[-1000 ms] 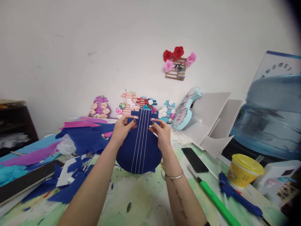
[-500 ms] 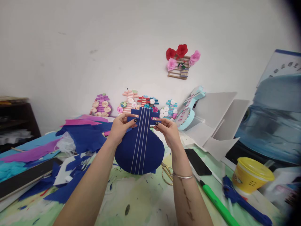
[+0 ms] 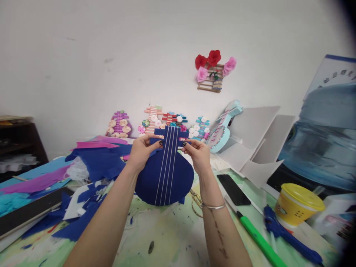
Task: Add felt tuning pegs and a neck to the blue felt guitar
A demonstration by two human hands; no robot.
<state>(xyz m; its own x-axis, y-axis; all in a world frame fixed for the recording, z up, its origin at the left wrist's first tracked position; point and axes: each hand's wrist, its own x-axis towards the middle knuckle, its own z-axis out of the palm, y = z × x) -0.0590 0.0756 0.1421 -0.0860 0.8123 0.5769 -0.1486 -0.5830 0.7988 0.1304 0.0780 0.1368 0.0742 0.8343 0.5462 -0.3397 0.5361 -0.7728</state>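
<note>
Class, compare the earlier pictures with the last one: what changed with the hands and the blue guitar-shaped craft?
The right hand shifted from the body's edge up to the neck, fingertips pinching a crossbar. The left hand kept its grip on the neck of the blue paper guitar, which stayed upright. The scissors and phone stayed put.

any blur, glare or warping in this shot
Head view: soft even light, no glare; the blue guitar and both hands are sharp, the glue gun at lower right is smeared; the edges bow, and the top right corner is dark.
</note>
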